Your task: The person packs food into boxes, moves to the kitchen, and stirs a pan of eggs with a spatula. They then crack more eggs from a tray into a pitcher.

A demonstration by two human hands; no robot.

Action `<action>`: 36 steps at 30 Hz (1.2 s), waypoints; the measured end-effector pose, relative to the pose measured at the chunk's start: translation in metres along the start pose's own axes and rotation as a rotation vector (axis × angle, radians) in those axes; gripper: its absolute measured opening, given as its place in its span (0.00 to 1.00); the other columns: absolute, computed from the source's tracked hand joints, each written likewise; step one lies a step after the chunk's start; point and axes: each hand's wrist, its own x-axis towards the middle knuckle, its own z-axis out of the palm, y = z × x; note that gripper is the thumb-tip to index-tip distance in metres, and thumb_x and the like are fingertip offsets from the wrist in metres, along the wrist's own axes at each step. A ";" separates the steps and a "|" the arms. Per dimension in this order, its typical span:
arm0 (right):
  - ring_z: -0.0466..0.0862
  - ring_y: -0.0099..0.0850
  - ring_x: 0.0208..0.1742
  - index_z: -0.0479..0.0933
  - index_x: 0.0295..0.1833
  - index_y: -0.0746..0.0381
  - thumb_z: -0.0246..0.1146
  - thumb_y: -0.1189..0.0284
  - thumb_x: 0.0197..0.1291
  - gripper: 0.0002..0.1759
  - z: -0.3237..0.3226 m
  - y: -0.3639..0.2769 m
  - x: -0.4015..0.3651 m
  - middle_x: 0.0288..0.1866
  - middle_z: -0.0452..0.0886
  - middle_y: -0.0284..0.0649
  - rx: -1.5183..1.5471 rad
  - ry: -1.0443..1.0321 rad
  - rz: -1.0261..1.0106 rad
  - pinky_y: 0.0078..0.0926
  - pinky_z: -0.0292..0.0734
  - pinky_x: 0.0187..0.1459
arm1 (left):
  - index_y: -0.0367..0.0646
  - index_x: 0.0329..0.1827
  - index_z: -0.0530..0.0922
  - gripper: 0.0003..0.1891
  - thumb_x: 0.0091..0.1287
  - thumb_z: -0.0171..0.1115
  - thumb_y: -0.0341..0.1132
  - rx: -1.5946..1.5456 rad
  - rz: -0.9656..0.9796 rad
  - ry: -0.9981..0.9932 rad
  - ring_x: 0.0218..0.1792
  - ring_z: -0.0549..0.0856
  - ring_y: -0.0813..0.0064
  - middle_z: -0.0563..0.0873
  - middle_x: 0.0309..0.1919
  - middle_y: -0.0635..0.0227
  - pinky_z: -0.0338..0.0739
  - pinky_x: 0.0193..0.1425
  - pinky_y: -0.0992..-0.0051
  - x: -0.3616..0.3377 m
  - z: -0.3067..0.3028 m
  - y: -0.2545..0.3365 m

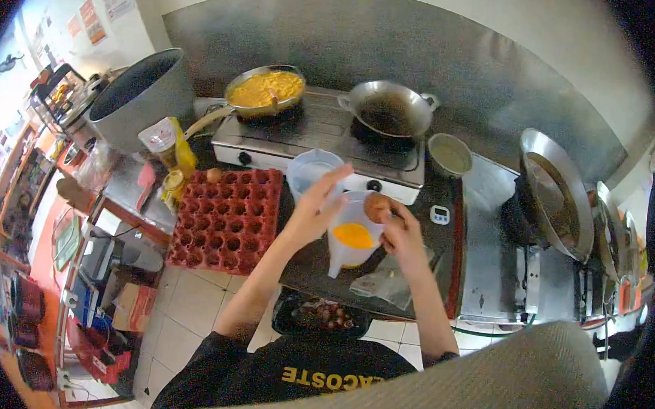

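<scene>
My right hand (pixel 403 232) grips a brown egg (pixel 377 206) over the rim of a translucent plastic jug (pixel 335 259). Yellow-orange egg (pixel 353 236) lies in the bottom of that jug. On the jug's other side, my left hand (pixel 318 208) is raised with its fingers stretched out and nothing in it. Just behind it stands a second clear plastic jug (pixel 313 162), partly covered by the fingers. Left of my forearm lies a red egg tray (pixel 225 221), its cups mostly bare, with a single egg (pixel 214 175) at the back edge.
A two-burner stove (pixel 320 136) carries a frying pan of yellow food (pixel 265 90) and a wok (pixel 390 109). Nearby are a metal bowl (pixel 450 153), a timer (pixel 439 214) and a plastic bag (pixel 382 284). Below the counter edge sits a black bin (pixel 287 318) with shells. A large pot (pixel 142 103) stands left.
</scene>
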 end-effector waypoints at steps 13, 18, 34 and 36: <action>0.80 0.23 0.28 0.71 0.64 0.58 0.64 0.59 0.61 0.28 -0.012 0.086 -0.145 0.35 0.81 0.31 0.063 -0.274 0.453 0.15 0.72 0.28 | 0.54 0.66 0.67 0.27 0.60 0.53 0.28 1.344 -0.432 0.015 0.65 0.67 0.53 0.68 0.64 0.60 0.66 0.62 0.43 -0.078 -0.220 -0.172; 0.80 0.22 0.26 0.76 0.57 0.61 0.64 0.54 0.60 0.26 0.006 0.190 -0.141 0.31 0.82 0.31 -0.287 -0.303 0.528 0.18 0.73 0.25 | 0.57 0.62 0.70 0.25 0.60 0.54 0.27 1.314 -0.530 -0.167 0.60 0.73 0.56 0.72 0.59 0.60 0.72 0.56 0.47 -0.057 -0.243 -0.184; 0.71 0.38 0.53 0.56 0.59 0.61 0.64 0.79 0.54 0.31 0.034 0.046 -0.115 0.50 0.67 0.46 -0.306 -0.299 -0.226 0.36 0.68 0.57 | 0.43 0.49 0.76 0.18 0.55 0.67 0.23 0.414 0.022 0.298 0.48 0.82 0.65 0.81 0.49 0.61 0.81 0.44 0.72 -0.032 -0.080 0.038; 0.73 0.39 0.54 0.58 0.61 0.59 0.61 0.85 0.52 0.32 0.051 -0.007 -0.101 0.55 0.67 0.50 -0.607 -0.056 -0.606 0.39 0.70 0.56 | 0.40 0.49 0.77 0.18 0.54 0.67 0.22 0.189 -0.154 0.145 0.47 0.82 0.66 0.83 0.47 0.59 0.77 0.52 0.70 -0.036 -0.044 0.058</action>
